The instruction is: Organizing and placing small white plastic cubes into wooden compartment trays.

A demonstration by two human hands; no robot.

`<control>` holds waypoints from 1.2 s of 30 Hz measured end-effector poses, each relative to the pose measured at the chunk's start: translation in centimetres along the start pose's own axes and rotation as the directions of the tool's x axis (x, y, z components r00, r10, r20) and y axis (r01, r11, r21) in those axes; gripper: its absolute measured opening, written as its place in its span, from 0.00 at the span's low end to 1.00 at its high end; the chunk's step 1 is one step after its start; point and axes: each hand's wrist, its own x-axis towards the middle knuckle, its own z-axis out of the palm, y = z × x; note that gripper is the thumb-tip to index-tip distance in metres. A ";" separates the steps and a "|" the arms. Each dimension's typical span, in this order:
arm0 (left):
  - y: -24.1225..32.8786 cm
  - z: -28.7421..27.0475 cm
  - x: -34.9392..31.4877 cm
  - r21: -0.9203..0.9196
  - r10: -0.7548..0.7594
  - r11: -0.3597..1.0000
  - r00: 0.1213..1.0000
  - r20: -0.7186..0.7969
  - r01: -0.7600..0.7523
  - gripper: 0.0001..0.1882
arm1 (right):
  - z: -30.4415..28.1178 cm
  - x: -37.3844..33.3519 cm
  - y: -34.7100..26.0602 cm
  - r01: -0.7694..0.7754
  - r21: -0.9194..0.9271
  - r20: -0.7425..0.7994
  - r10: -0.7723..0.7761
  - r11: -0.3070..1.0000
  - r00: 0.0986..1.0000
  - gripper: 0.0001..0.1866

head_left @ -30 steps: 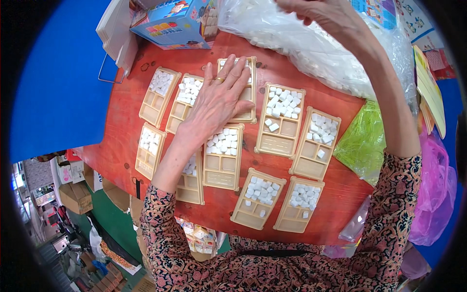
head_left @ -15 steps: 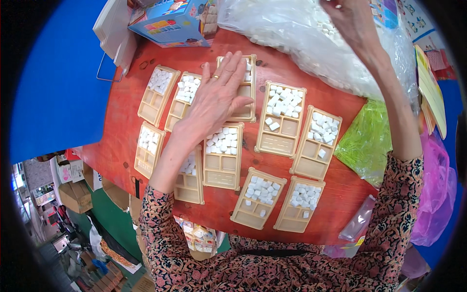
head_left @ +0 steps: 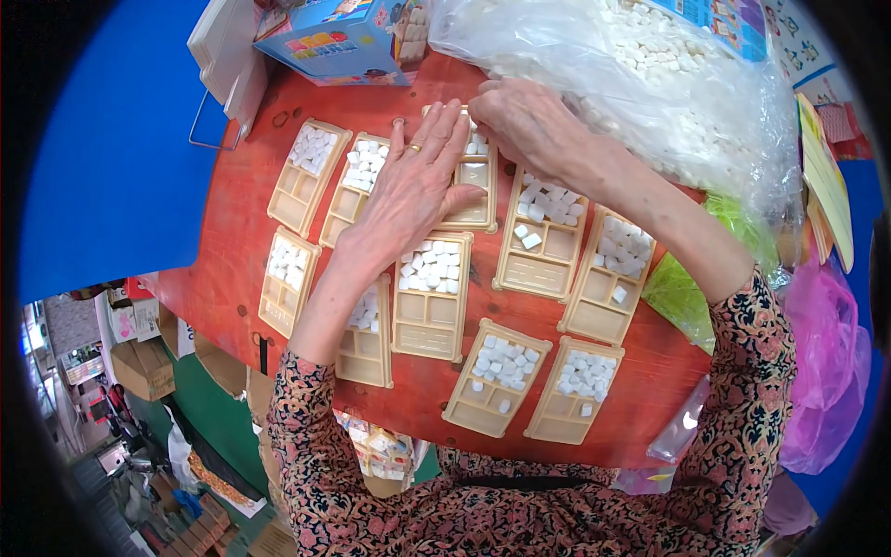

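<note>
My left hand [head_left: 413, 181] lies flat with its fingers stretched out over a beige compartment tray [head_left: 474, 176] at the middle far part of the table, covering most of its left side. My right hand [head_left: 527, 121] is curled at the far right corner of that same tray. Whatever its fingers hold, if anything, is hidden. Small white cubes [head_left: 478, 146] show in the tray's far compartment, between the hands. Several similar trays stand around, such as one just right [head_left: 536, 276] and one nearer me [head_left: 427, 339], their far compartments filled with white cubes.
A big clear plastic bag [head_left: 691, 130] of white cubes lies at the far right of the red table [head_left: 371, 422]. A blue box [head_left: 348, 51] and white panels [head_left: 227, 60] stand at the far left. Green plastic [head_left: 677, 297] and a pink bag [head_left: 826, 334] are on the right.
My right hand has come down and left from above the clear bag to the tray's far corner, its forearm now crossing the right trays. My left hand stays on the tray.
</note>
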 end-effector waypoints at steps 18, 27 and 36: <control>0.1 -0.6 -0.3 -0.013 -0.003 1.000 1.000 -0.011 0.003 0.40 | -2.2 1.2 -1.7 -0.408 0.061 0.122 0.398 0.911 0.909 0.07; 0.8 -0.7 -0.6 -0.010 0.069 0.998 0.997 0.034 -0.068 0.40 | -10.8 4.7 -2.1 -0.557 0.325 0.006 0.587 0.764 0.809 0.07; 0.6 -1.1 -0.8 -0.083 0.037 0.996 0.999 0.014 -0.036 0.39 | -11.7 0.0 8.8 -0.609 0.075 -0.227 0.608 0.790 0.761 0.07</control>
